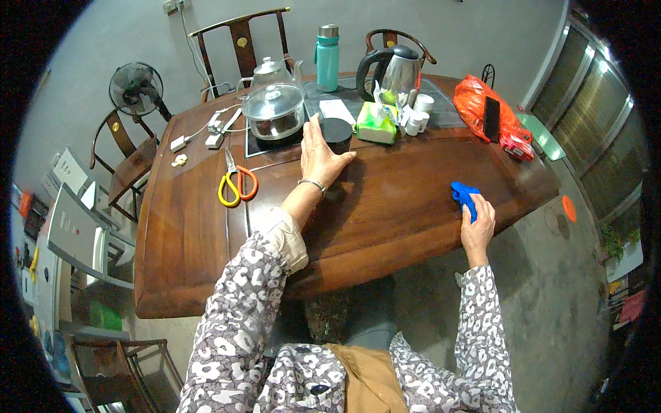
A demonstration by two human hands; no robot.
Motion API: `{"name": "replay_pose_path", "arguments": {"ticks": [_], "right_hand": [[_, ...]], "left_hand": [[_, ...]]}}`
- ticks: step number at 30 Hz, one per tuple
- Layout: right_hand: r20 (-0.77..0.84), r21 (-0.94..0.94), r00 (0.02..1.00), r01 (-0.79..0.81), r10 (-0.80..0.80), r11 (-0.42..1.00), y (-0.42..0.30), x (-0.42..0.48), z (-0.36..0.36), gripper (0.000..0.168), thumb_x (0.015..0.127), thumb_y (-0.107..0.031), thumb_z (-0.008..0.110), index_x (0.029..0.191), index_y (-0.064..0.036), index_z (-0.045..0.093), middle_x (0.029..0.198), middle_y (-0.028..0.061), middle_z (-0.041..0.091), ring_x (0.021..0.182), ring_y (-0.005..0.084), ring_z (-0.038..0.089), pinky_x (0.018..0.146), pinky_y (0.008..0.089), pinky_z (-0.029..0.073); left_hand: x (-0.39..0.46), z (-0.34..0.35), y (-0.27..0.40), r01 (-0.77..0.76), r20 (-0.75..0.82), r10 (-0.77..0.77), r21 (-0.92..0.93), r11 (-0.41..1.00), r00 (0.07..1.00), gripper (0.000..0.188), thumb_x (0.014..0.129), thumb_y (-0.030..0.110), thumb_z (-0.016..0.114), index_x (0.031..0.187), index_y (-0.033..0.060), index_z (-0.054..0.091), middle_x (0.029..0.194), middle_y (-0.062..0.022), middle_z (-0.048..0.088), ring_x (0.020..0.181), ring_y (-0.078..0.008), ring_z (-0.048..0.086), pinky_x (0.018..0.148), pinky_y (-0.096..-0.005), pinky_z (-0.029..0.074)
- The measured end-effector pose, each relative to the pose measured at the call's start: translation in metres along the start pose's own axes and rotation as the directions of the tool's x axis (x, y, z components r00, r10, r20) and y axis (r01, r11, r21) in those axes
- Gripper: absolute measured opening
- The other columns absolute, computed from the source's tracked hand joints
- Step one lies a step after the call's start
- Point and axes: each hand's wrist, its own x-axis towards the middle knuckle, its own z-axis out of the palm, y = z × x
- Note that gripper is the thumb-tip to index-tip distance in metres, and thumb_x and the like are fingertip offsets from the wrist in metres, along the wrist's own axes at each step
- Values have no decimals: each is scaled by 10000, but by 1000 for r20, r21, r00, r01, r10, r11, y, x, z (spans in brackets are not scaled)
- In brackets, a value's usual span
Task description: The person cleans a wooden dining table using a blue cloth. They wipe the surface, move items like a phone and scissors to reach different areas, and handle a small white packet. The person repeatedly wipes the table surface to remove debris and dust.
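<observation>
A black lidded canister (336, 132) stands on the dark wooden table, right of the glass pot. My left hand (321, 160) is wrapped about its near side, fingers along the left and thumb spread towards the right. The hand hides the canister's lower part. At the table's right front edge, my right hand (478, 219) holds a crumpled blue cloth (463, 194) against the tabletop. Scissors (235, 180) with one yellow and one orange handle lie left of my left hand. The glass-lidded pot (273, 114) sits just beyond that hand's fingertips.
Along the back stand a glass teapot (269, 75), a teal bottle (328, 62) and an electric kettle (400, 72). A tissue pack (376, 126) and white bottles (415, 120) sit nearer. An orange plastic bag (477, 106) and a phone (491, 120) lie right; a power strip (217, 131) lies left.
</observation>
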Motion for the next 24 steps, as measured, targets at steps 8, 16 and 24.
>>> {"name": "replay_pose_path", "arguments": {"ticks": [8, 16, 24], "right_hand": [[-24, -35, 1000, 2, -3, 999, -5, -2, -3, 341, 930, -204, 661, 1259, -117, 638, 1345, 52, 609, 1280, 299, 505, 1063, 465, 395], [-18, -30, 1000, 23, -24, 999, -9, 0, -1, 336, 931, -197, 656, 1256, -116, 639, 1337, 50, 613, 1272, 307, 512, 1051, 473, 404], [44, 231, 995, 73, -86, 970, -32, 21, 6, 342, 904, -144, 678, 1233, -54, 656, 1288, 106, 640, 1225, 329, 536, 1053, 436, 420]], "left_hand": [[32, 4, -21, 34, -66, -33, 27, 999, 997, 869, 621, 229, 863, 1380, 99, 460, 1302, -207, 587, 1200, -375, 588, 1014, -429, 489], [50, 21, -58, -97, -73, 102, 71, 993, 992, 945, 716, 234, 860, 1491, 147, 327, 1317, -226, 525, 1191, -424, 563, 996, -460, 492], [18, -41, -40, -122, 135, 105, 126, 985, 985, 764, 848, 78, 706, 1515, 179, 349, 1520, -247, 402, 1313, -450, 487, 1065, -452, 447]]}}
